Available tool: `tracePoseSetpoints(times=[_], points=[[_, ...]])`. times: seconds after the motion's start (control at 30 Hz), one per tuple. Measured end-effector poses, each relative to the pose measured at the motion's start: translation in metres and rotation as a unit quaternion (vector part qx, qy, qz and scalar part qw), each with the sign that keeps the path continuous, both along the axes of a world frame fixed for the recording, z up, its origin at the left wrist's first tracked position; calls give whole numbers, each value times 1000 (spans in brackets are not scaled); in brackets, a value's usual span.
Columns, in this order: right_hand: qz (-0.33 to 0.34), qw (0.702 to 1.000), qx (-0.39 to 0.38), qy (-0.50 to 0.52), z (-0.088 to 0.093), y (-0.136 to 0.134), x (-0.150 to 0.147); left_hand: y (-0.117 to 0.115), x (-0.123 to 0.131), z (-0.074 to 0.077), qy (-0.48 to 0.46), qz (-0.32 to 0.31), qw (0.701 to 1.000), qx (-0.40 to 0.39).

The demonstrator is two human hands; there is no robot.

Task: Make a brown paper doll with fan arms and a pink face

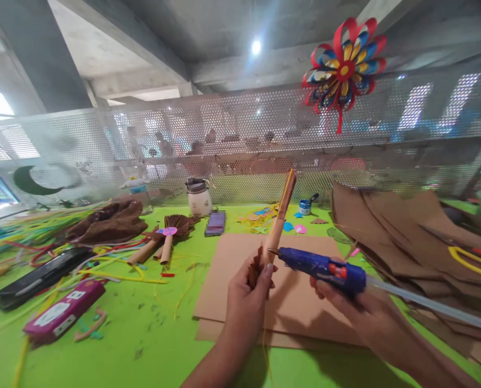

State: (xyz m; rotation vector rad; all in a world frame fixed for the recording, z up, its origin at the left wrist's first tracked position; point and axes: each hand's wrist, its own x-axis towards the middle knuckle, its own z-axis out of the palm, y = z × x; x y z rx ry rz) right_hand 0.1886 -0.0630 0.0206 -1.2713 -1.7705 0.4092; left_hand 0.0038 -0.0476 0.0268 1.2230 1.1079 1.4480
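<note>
My left hand (246, 293) is closed around a rolled brown paper stick (281, 213) that stands tilted up to the right, with folded brown paper pieces at its lower end. My right hand (351, 304) grips a blue glue gun (323, 268) with an orange trigger. Its nozzle tip touches the stick just above my left fingers. A clear glue stick (434, 304) juts out of the gun's back to the right. Both hands hover over a flat brown cardboard sheet (224, 291) on the green table (143, 334).
Brown paper sheets (406, 231) pile up at the right. Finished paper brooms (165, 237), a pink case (62, 312), a black case (38, 277), coloured strips, a white jar (199, 196) and a small blue pot (305, 206) lie about. A perforated screen with a paper pinwheel (343, 67) stands behind.
</note>
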Motion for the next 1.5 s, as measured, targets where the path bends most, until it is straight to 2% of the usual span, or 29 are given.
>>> tracePoseSetpoints(times=[0.1,0.37,0.7,1.07,1.27,1.5], points=[[-8,1000,21,-7,1,0,-2,2,0,-2,8,15,1000,9],[-19,999,12,-39,0,1,-1,2,0,-3,46,28,998,12],[8,998,26,-51,-4,4,0,5,-2,-4,62,36,997,14],[-1,996,59,-70,-3,3,-1,4,-4,-5,128,55,990,18],[10,996,70,-54,-12,7,2,4,-4,-3,126,51,991,21],[-6,993,100,-64,-14,7,0,6,-4,-4,127,50,990,20]])
